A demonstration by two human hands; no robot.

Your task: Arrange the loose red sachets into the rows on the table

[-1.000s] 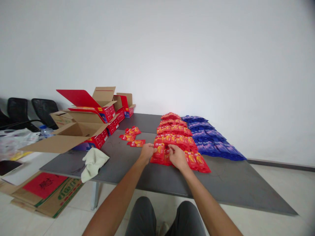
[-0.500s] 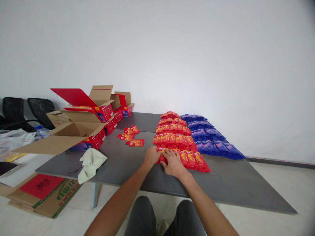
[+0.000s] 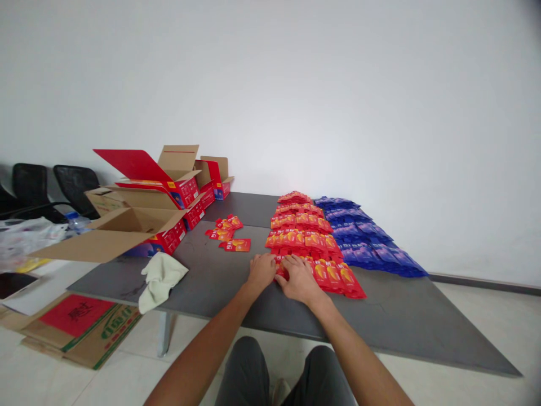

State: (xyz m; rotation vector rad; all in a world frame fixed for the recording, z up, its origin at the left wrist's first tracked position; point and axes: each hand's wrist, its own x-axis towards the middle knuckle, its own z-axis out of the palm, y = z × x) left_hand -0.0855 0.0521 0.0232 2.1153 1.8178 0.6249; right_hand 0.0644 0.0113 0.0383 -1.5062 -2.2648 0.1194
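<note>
Near edge: both forearms enter from 6 o'clock, cut off by the frame; grey-trousered knees below, partly hidden.

Left hand [image 3: 262,269] and right hand [image 3: 299,278] lie palm-down, side by side, on the nearest row of flat glossy red foil sachets [image 3: 327,273]. The hands cover that row's left end. Fingers [image 3: 291,263] are stretched forward and close together, pressed flat on the sachets; no sachet seen pinched. Underside contact is hidden, so whether anything is gripped cannot be told.

The red sachets lie in overlapping rows running toward 12 o'clock on the matte dark grey slab surface [image 3: 397,327]. Print on them is too small to read.

At 1 o'clock, touching the red rows: overlapping glossy blue-purple sachets [image 3: 367,239].

At 11 o'clock, apart from the rows: a small loose cluster of red sachets [image 3: 230,232].

At 9 o'clock: crumpled pale cloth [image 3: 161,274] hanging over the surface edge.

At 10 o'clock: open red-and-brown corrugated cardboard boxes [image 3: 160,208], flaps up, contents hidden.

Far left: black mesh chairs [image 3: 71,189], cut off by the frame edge.
</note>
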